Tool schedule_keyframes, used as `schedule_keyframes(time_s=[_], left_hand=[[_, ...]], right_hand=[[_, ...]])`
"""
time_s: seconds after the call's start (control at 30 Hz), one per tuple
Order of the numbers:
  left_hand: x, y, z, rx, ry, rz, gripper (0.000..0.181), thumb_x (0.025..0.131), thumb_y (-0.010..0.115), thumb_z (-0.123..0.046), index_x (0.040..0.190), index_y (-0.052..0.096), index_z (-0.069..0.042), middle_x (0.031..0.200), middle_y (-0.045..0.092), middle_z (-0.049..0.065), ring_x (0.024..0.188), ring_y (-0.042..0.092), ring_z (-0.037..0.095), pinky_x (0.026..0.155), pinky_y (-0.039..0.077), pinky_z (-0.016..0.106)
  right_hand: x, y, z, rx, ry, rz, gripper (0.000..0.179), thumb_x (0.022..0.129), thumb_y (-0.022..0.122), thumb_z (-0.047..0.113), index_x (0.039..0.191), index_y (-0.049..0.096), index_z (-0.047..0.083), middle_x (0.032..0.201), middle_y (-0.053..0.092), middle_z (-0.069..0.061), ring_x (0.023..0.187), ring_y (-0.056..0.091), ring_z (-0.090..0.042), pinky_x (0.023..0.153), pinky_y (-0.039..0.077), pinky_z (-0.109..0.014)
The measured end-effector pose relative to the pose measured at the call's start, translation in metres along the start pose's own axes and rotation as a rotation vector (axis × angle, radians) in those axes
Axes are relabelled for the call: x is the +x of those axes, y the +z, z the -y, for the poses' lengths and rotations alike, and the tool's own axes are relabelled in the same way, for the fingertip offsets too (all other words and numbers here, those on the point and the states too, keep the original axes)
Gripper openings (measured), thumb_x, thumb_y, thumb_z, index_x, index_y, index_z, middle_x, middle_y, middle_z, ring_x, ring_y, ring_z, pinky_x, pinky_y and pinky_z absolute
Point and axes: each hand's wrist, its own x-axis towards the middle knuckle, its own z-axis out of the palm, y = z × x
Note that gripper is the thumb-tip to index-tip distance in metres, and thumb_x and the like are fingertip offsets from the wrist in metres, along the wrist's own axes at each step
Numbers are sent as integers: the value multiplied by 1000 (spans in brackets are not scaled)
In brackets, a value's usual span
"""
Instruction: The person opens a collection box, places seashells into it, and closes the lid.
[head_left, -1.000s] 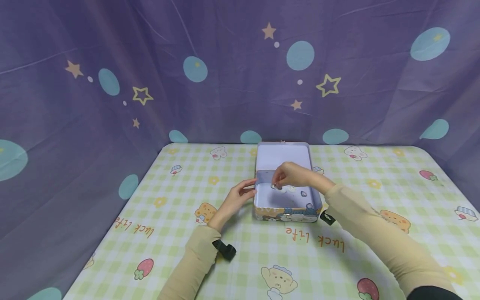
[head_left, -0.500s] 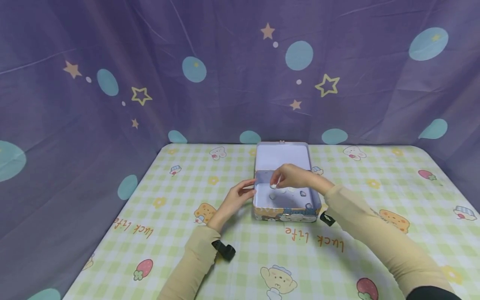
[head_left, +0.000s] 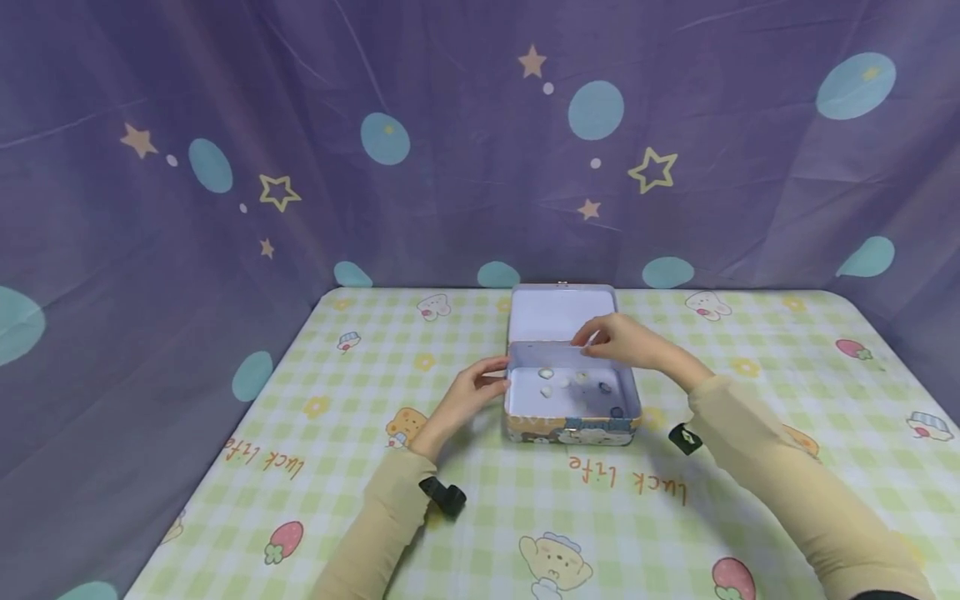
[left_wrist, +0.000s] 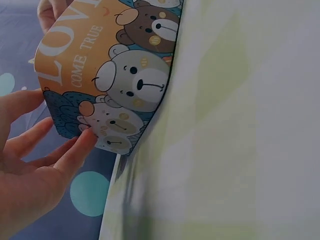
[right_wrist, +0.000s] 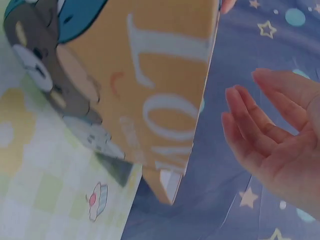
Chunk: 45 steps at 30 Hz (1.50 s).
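Observation:
A hinged tin box [head_left: 536, 429] with bear pictures and lettering stands on the table, its lid [head_left: 562, 312] raised at the back. On its white floor lie several small things too small to name: a pale one [head_left: 546, 373] at the left, another pale piece [head_left: 546, 392] nearer me, and dark bluish ones such as this round one [head_left: 604, 387] at the right. My left hand [head_left: 472, 392] touches the tin's left side with extended fingers [left_wrist: 75, 152]. Over the tin's back right part my right hand [head_left: 618, 340] hovers, holding nothing, fingers [right_wrist: 242, 117] loosely bent and apart from the thumb.
A green checked tablecloth [head_left: 420, 517] with printed figures covers the table. Behind it and at the left hangs a purple curtain [head_left: 450, 200] with stars and balloons. Dark wrist bands [head_left: 444, 497] sit on both sleeves.
My right hand has let go of a small white piece, which now lies on the tin's floor. The hand has moved up and right, its fingers parted. My left hand stays at the tin's side.

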Motion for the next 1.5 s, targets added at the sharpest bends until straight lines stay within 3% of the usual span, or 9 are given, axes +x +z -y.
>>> schedule_keyframes(time_s=[0.17,0.47,0.8,0.87,1.17,1.23,1.4,1.47,1.5], left_hand=[[14,-6,12,43,5,-33,41,87,56,-11,125,47,1,124,49,20,101,55,31,84,49,34],[42,-24,-6,69,28,-54,35,89,52,-10,121,49,6,118,52,24,101,55,34,83,50,30],[66,-28,-29,72,29,-95,34,90,49,-5,120,47,11,112,53,28,99,54,37,85,49,39],[74,-28,-22,81,44,-115,34,89,51,-10,119,50,7,108,56,24,97,56,33,83,50,36],[164,-46,111,52,125,-138,41,85,59,-29,120,54,-9,107,60,10,87,61,20,68,54,27],[166,-44,113,52,110,-154,40,85,59,-25,120,53,-6,109,59,13,89,60,22,69,55,28],[151,-35,82,19,-31,-183,42,86,57,-15,124,48,-1,115,54,20,98,56,30,77,53,34],[163,-37,102,-27,-43,-183,43,85,58,-18,125,48,-5,112,57,16,94,59,27,76,53,32],[178,-39,128,-34,-45,-193,44,85,59,-20,125,48,-7,110,58,15,90,60,26,73,54,32]], right_hand=[[-7,-8,-9,-15,22,-77,18,81,59,2,97,64,-3,89,65,-14,73,59,-18,60,48,-25],[-16,-19,-30,110,110,-192,25,85,58,9,105,61,-5,101,62,-20,85,59,-29,65,50,-22],[-14,-22,-47,358,254,-286,37,88,52,9,120,49,-8,116,52,-26,80,56,1,78,51,-25],[-12,-21,-51,406,286,-299,39,88,51,8,123,45,-9,120,49,-28,81,54,2,83,50,-32],[-5,-13,-67,495,386,-349,44,89,47,7,130,37,-6,125,43,-29,94,52,-15,93,42,-45],[-5,-11,-71,516,400,-353,46,90,46,8,132,34,-5,126,42,-29,100,50,-22,93,41,-45],[-4,-5,-81,611,414,-354,48,91,42,8,135,27,-6,127,38,-33,102,51,-24,96,38,-45],[-4,-3,-83,657,404,-350,48,93,39,8,136,24,-7,127,36,-35,96,53,-18,97,38,-45],[-4,-2,-84,681,395,-346,48,93,38,8,136,22,-7,127,35,-36,93,54,-14,97,37,-44]])
